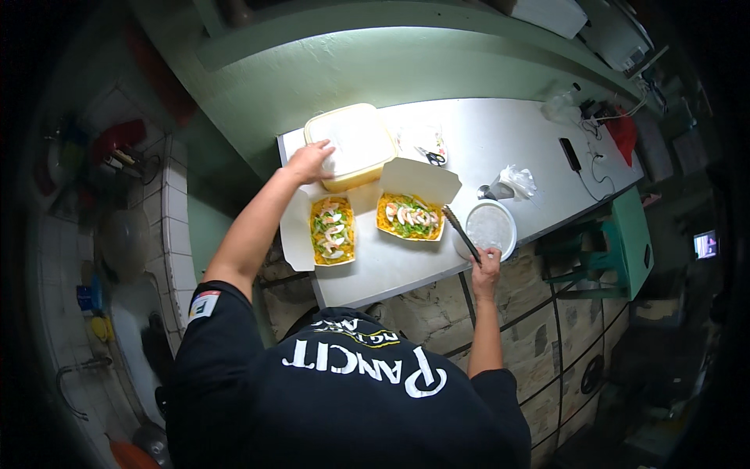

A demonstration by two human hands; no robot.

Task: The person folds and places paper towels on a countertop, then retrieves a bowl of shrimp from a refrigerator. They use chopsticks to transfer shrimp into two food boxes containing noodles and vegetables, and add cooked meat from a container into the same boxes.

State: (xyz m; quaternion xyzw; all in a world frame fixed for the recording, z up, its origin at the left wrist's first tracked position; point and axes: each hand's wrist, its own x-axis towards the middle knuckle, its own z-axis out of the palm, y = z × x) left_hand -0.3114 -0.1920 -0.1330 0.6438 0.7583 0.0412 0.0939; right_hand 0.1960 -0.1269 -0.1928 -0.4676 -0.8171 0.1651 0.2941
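Note:
My left hand (309,162) rests at the left edge of a yellowish rectangular tub (355,178) with a pale lid (351,139); its fingers are spread on the lid. My right hand (486,267) is closed around dark tongs (461,232), held slantwise over the left rim of a round white tub (510,227). Between my hands are two opened white cardboard boxes. The left box (298,244) and the right box (422,179) hold orange noodles topped with chopped greens and pale egg slices, the left noodles (332,228) and the right noodles (409,216).
Black-handled scissors (432,156) lie on a clear plastic packet (414,137) beyond the right box. A cup (494,190) and white plastic bag (518,181) stand beside the round tub. A phone (569,153) and cables lie farther right. A green plastic chair (601,248) stands past the table's edge.

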